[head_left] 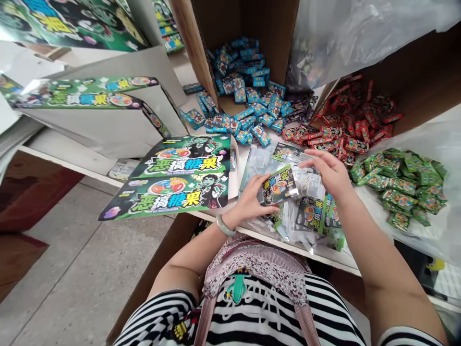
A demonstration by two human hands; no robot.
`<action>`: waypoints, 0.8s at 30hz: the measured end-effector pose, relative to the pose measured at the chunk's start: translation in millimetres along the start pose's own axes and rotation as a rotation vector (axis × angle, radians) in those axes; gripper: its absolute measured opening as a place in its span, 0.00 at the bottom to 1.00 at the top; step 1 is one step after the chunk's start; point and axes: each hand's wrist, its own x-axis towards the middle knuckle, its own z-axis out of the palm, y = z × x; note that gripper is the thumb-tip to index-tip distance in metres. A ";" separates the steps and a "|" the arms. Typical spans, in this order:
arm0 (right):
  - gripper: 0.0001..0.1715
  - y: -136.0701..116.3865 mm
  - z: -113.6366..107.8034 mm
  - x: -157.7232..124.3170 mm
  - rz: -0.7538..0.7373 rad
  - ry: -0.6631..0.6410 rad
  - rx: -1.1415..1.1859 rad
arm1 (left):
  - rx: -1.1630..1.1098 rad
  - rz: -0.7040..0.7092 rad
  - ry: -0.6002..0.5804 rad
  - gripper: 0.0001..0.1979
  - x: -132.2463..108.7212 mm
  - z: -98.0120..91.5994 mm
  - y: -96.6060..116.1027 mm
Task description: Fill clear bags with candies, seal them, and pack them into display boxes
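My left hand (250,199), with a pale bangle at the wrist, grips a small clear packet with a black and green printed card (279,186) by its left side. The card faces up over the table edge. To the right, my right hand (329,173) hovers with fingers stretched out and holds nothing that I can see. Under both hands lies a heap of similar clear packets (308,214) with printed cards. Part of the heap is hidden by the hands.
Blue candy boxes (248,108) spill from a cardboard box behind. Red wrapped candies (342,139) and green sachets (403,187) lie to the right. An open printed display box (176,178) juts over the table's left edge. Clear plastic sheeting (345,38) hangs at the back.
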 end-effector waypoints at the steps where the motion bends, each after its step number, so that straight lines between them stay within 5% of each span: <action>1: 0.21 4.8 10.3 21.3 0.004 0.065 -0.029 | -0.034 0.018 0.021 0.53 -0.8 -0.8 1.1; 7: 0.20 23.1 94.8 141.0 0.160 -0.018 -0.512 | -0.131 0.095 0.024 0.54 -13.5 -8.8 9.1; 12: 0.24 36.2 114.3 181.1 0.252 0.019 -0.484 | -0.125 0.049 0.061 0.53 -16.7 -20.5 10.7; 16: 0.22 39.9 93.6 165.5 0.211 -0.018 -0.351 | -0.092 0.020 0.057 0.52 -14.8 -25.9 11.0; 20: 0.24 33.0 40.7 111.7 0.140 -0.062 -0.221 | -0.081 0.028 0.060 0.51 -17.6 -26.1 6.5; 24: 0.24 26.2 -27.4 47.8 0.002 -0.391 -0.304 | -0.060 0.009 0.060 0.51 -16.1 -25.0 3.7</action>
